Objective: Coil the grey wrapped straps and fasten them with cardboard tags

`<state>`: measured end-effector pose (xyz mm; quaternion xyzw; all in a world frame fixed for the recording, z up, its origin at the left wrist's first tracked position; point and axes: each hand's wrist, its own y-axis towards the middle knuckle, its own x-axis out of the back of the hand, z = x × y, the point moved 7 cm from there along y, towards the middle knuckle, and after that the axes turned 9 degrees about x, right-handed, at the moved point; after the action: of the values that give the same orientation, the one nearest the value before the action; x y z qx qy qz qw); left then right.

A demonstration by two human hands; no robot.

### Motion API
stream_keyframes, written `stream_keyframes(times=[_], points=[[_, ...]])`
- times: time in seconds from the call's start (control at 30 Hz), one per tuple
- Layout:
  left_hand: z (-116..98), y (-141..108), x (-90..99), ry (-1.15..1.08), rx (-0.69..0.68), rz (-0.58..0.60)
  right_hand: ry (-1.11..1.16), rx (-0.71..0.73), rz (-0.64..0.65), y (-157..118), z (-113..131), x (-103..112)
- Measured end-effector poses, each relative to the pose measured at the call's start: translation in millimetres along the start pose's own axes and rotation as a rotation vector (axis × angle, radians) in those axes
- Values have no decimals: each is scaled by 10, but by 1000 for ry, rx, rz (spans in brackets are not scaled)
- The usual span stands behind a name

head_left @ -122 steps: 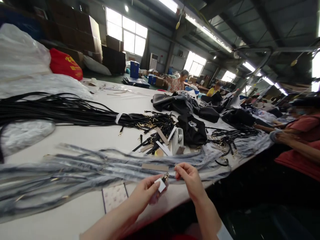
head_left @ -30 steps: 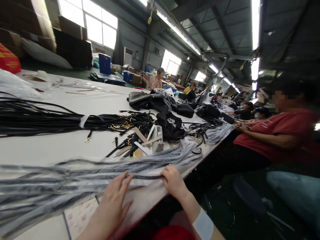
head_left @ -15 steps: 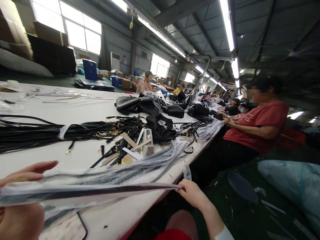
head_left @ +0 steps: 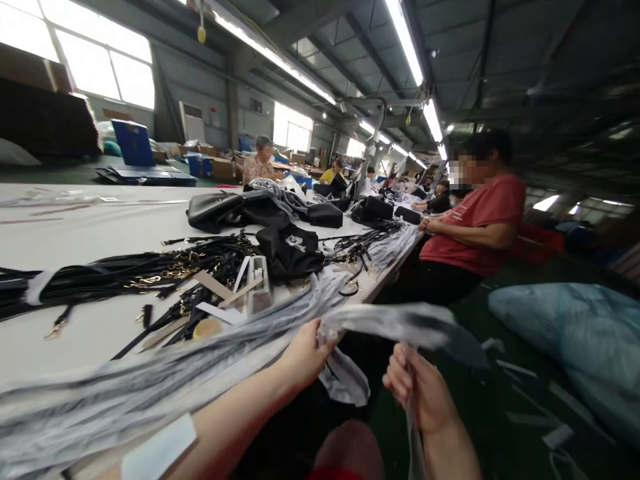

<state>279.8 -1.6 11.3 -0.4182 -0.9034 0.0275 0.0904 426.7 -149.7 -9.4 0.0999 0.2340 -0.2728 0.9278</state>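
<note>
Left hand [head_left: 306, 353]: gripping the plastic-wrapped strap [head_left: 387, 320], lower centre
Right hand [head_left: 420, 383]: closing around clear film [head_left: 414, 433], lower right of centre
Plastic-wrapped strap: arching above both hands
Black straps [head_left: 115, 270]: lying centre-left
Person in red [head_left: 475, 223]: working, right

Red cloth [head_left: 334, 473], pale forearm patch [head_left: 159, 450]
The cloth shows at six o'clock; the straight-edged, bluish-white patch lies between seven and eight.

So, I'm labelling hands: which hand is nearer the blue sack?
Right. The right hand is to the left of the blue sack, clear of the table; the left hand is farther left, at its edge.
</note>
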Motion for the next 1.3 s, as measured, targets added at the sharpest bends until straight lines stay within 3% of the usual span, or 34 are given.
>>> stream_keyframes(times=[0.1, 0.2, 0.3, 0.33, 0.4, 0.5, 0.63, 0.83, 1.0, 1.1, 1.2, 1.23, 1.27, 1.3], points=[[451, 136, -414, 55, 172, 123, 268, -47, -135, 103, -83, 163], [764, -50, -1002, -114, 316, 412, 239, 33, -339, 224, -153, 388], [803, -329, -1519, -535, 454, 802, 163, 106, -528, 299, -248, 660], [794, -400, -1613, -660, 496, 898, 143, 126, -576, 306, -279, 751], [837, -481, -1679, -777, 573, 973, 86, 178, -660, 288, -320, 927], [1005, -533, -1560, -725, 625, 894, 3, 237, -723, 220, -373, 1086], [1202, -699, -1251, -597, 659, 833, -91, 239, -707, 145, -513, 1071], [1424, -965, -545, -351, 629, 709, -276, 167, -563, 74, -818, 744], [1321, -1237, 64, -257, 578, 660, -559, -27, -317, 29, -1032, 371], [1189, -1384, 286, -343, 545, 685, -786, -6, -103, -65, -972, -84], [1065, -1449, 432, -508, 478, 680, -880, 84, 476, -338, -1116, -964], [1027, -1462, 470, -569, 459, 675, -820, 32, 665, -494, -1259, -1235], [988, -1475, 505, -632, 445, 673, -734, -54, 773, -637, -1411, -1440], [946, -1487, 541, -694, 431, 670, -646, -172, 781, -743, -1569, -1568]])
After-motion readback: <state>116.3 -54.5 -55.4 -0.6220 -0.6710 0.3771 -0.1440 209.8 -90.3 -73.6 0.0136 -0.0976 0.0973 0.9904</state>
